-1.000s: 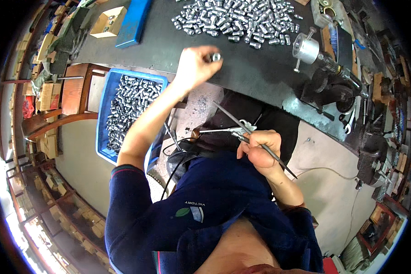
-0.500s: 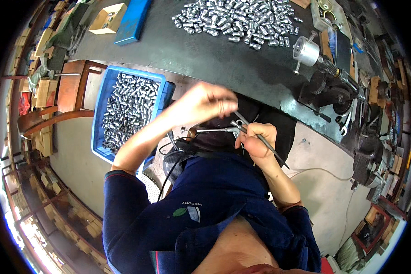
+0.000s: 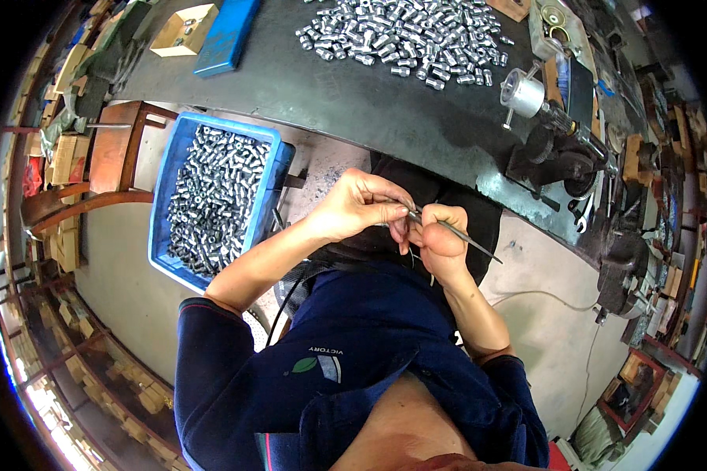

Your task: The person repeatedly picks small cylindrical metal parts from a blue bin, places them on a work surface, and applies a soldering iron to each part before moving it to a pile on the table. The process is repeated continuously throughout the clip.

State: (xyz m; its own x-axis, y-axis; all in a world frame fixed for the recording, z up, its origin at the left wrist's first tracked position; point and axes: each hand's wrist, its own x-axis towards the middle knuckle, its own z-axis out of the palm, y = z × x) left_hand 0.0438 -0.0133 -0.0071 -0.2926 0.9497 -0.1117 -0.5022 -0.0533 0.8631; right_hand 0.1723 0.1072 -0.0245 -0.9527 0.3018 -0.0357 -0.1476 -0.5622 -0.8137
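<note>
My right hand [image 3: 445, 237] is closed around a slim, dark, tapered metal rod [image 3: 475, 243]. The rod's pointed end sticks out to the right, past the heel of the hand. My left hand [image 3: 363, 206] meets it over my lap, with thumb and fingers pinched together at the rod's other end. Whatever small piece sits between the two sets of fingertips is mostly covered by them. At my left, a blue plastic crate [image 3: 159, 228] is filled with small shiny metal fittings [image 3: 216, 196].
Ahead is a dark workbench [image 3: 306, 102] bearing a heap of similar fittings [image 3: 404, 35]. A blue box [image 3: 226, 39] and a small wooden tray [image 3: 165, 39] stand at its far left. A clamp-like fixture [image 3: 524, 93] and a wrench [image 3: 581, 218] are on the right. A wooden chair [image 3: 118, 149] stands beside the crate.
My left hand has come down and right to meet my right hand, and its fingers have closed at the rod's end. The right hand keeps its hold on the rod.
</note>
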